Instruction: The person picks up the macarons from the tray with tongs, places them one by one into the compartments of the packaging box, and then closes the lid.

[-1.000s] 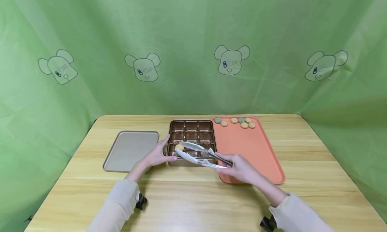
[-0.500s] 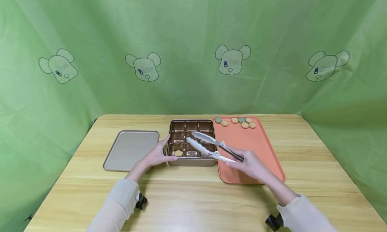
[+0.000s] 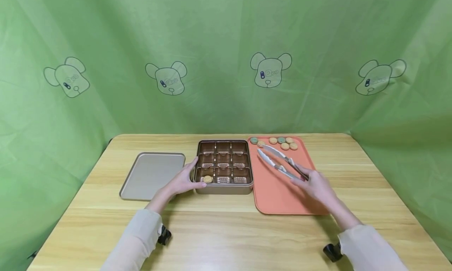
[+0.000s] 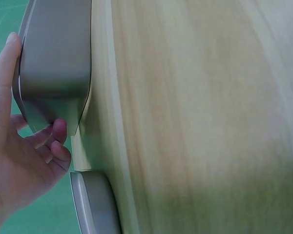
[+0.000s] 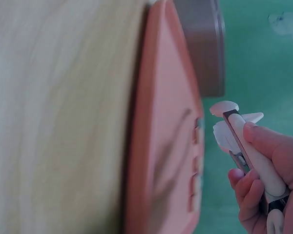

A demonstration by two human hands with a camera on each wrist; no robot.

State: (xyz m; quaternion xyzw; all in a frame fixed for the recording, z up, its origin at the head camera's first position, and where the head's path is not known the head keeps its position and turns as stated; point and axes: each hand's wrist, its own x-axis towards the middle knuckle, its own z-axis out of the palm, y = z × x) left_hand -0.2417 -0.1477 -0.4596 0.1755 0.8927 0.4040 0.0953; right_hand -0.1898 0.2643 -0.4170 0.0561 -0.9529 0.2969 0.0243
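Observation:
My left hand point(image 3: 184, 180) grips the front left corner of a metal tin point(image 3: 226, 189) with a brown divided insert. Its thumb lies along the front rim and its fingers touch the left side, as the left wrist view shows. One beige macaron point(image 3: 207, 179) sits in the front left compartment. My right hand point(image 3: 315, 184) holds a pair of tongs point(image 3: 290, 161) with white tips, spread apart with nothing between them. The tips hover over the orange tray point(image 3: 279, 192), just in front of a beige macaron point(image 3: 261, 143) and a green one point(image 3: 254, 140).
Several more beige and green macarons point(image 3: 285, 146) lie along the tray's far edge. A flat grey metal lid point(image 3: 152, 176) rests on the wooden table point(image 3: 219, 235) left of the tin. A green curtain point(image 3: 219, 110) hangs behind the table.
The tongs let go of the beige macaron, which now lies in the front left compartment. My right hand carried the tongs rightward, over the tray. My left hand stayed at the tin.

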